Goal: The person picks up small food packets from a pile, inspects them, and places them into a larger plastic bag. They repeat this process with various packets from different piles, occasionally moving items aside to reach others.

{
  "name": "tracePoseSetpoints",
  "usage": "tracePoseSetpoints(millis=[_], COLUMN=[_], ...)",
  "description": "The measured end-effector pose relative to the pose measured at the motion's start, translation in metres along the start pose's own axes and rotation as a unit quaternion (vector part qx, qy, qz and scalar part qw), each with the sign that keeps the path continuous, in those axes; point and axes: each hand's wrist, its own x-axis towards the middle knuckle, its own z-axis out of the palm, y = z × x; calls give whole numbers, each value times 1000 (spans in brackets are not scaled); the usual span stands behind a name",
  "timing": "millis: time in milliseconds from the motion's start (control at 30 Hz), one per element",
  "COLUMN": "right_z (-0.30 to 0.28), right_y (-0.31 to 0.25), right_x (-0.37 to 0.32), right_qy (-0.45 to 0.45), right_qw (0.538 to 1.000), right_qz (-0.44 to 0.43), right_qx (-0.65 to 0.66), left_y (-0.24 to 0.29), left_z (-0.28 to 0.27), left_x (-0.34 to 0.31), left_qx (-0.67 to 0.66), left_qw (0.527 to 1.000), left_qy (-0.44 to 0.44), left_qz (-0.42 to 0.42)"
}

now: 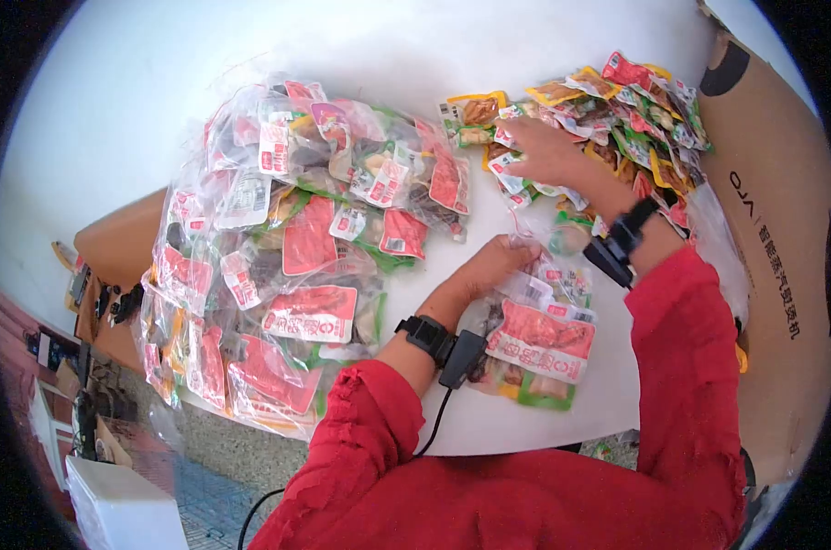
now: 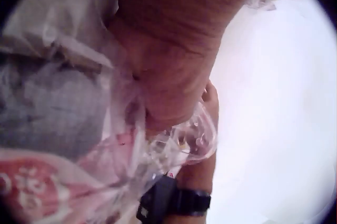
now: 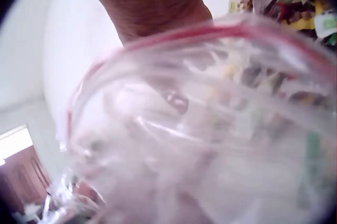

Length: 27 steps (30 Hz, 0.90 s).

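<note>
My left hand (image 1: 500,263) grips the top of a clear plastic zip bag (image 1: 538,339) near the table's front edge. Inside the bag show a packet with a red-and-white label and some green-edged packing. In the left wrist view, the clear film bunches beside the left hand (image 2: 163,71). Farther back on the right, my right hand (image 1: 551,154) reaches over a loose pile of small snack packets (image 1: 631,110), fingers spread and fingertips at the packets on its left side. Blurred clear film with a red zip strip (image 3: 210,33) crosses the right wrist view.
A big heap of filled clear bags (image 1: 314,247) covers the left half of the white table (image 1: 415,422). A tall cardboard box (image 1: 768,238) stands along the right side. Behind the table is a pale wall (image 1: 388,46). A black cable (image 1: 431,431) trails from the left wrist.
</note>
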Motion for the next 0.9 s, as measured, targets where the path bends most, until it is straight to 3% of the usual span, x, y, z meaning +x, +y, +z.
tracePoseSetpoints(millis=[33, 100, 133, 200, 267, 400, 500, 700, 800, 900], right_z=[17, 45, 54, 71, 83, 98, 96, 101, 96, 106], right_y=[0, 1, 2, 5, 11, 24, 29, 38, 30, 28], right_x=[15, 43, 54, 73, 91, 122, 130, 137, 140, 141], right_qy=[-5, 24, 20, 97, 99, 95, 60, 133, 73, 100], right_qw=[1000, 979, 979, 940, 941, 938, 950, 950, 943, 929], right_qz=[-1, -47, -50, -47, -34, 28, 46, -3, -2, -12], right_qx=[-2, -195, -197, -324, -321, -332, -304, -281, -326, -356], left_y=[-2, -4, -7, -13, -16, -18, -17, -17, -23, -19], left_z=[-1, -1, -3, -6, -4, -3, -3, -4, -4, -4], left_x=[0, 0, 3, 8, 6, 10, 10, 10, 13, 11], left_qx=[20, 6, 1, 34, 20, -13, 15, 25, 16, 18], left_qw=[999, 999, 999, 994, 996, 995, 995, 995, 994, 994], left_qy=[-12, -34, -33, -73, -68, -63, -87, -89, -97, -97], left_qz=[24, 38, 40, 76, 48, 82, 45, 48, 57, 52])
